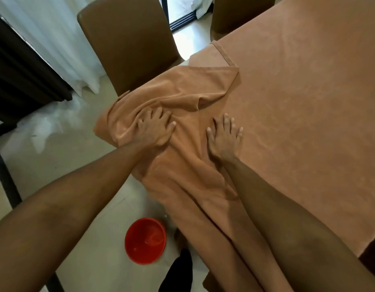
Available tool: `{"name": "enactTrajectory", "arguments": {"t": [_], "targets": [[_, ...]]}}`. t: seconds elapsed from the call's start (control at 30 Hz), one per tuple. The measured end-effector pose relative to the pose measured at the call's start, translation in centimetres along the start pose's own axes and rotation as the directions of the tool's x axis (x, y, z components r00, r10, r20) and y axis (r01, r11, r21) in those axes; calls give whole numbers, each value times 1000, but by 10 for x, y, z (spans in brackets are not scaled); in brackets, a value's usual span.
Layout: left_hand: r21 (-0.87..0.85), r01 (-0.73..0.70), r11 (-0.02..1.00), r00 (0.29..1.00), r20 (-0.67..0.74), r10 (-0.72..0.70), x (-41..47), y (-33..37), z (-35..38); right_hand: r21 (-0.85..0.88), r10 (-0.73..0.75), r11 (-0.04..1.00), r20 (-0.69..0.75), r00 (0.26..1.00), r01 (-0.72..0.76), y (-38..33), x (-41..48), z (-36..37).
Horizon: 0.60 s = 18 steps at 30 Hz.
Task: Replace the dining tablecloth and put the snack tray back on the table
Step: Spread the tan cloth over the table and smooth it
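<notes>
Both palms press flat on the bunched orange tablecloth (203, 98): left hand (156, 129), right hand (223, 137).

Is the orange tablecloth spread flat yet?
Partly. The tablecloth lies flat on the right, but is bunched under the left hand.
</notes>
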<state>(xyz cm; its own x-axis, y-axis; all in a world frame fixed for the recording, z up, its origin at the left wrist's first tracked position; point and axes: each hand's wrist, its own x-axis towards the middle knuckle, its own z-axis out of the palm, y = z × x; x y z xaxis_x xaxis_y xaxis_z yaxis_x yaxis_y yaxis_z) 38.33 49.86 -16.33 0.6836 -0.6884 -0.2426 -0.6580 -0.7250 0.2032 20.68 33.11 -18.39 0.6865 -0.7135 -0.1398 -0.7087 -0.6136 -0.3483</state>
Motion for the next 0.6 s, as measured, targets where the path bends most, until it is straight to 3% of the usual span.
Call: {"name": "enactTrajectory", "arguments": {"t": [0.23, 0.43, 0.53, 0.6], "targets": [[-43, 229, 972, 973, -23, -230, -1, -47, -23, -26, 5, 1000, -7, 1000, -5, -1, 2, 3], [130, 318, 939, 944, -138, -300, -30, -70, -31, 17, 78, 997, -7, 997, -77, -20, 5, -7], [171, 365, 915, 928, -148, -343, -35, -83, -31, 22, 6, 1000, -80, 997, -5, -38, 2, -10], [171, 325, 930, 935, -207, -289, -31, -87, -30, 10, -99, 995, -67, 993, 100, -51, -1, -6]]}}
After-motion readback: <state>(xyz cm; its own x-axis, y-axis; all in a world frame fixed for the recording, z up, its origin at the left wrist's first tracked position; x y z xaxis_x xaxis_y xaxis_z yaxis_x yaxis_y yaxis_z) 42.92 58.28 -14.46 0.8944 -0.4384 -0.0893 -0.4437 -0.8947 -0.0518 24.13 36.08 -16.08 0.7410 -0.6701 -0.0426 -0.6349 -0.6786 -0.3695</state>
